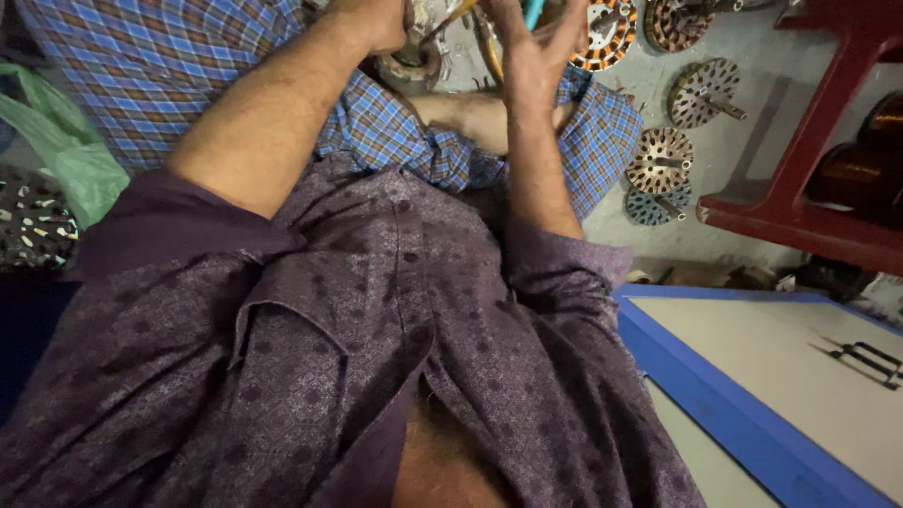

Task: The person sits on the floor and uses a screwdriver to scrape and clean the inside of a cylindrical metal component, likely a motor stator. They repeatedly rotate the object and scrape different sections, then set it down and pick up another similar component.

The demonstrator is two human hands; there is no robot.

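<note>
Bare floor point(752, 202) lies open between the wound rotor discs point(660, 160) and the red shelf point(800, 141). Right of those discs the shelf blocks passage; left, checked cloth point(602, 141) crowds in.

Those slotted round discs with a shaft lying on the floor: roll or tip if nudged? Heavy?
The discs lie flat on the floor, so tipping seems unlikely. They look like stacked metal, probably heavy for their size. On edge they could roll, though the shaft would likely stop that.

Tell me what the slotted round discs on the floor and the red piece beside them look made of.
Slotted discs: likely stacked metal plates, dull brown and rusty-looking, each with a thin steel-like shaft through the middle. Red frame: probably painted wood or metal; glossy coat, chipped pale at one corner. The left hand and right hand work above them.
</note>
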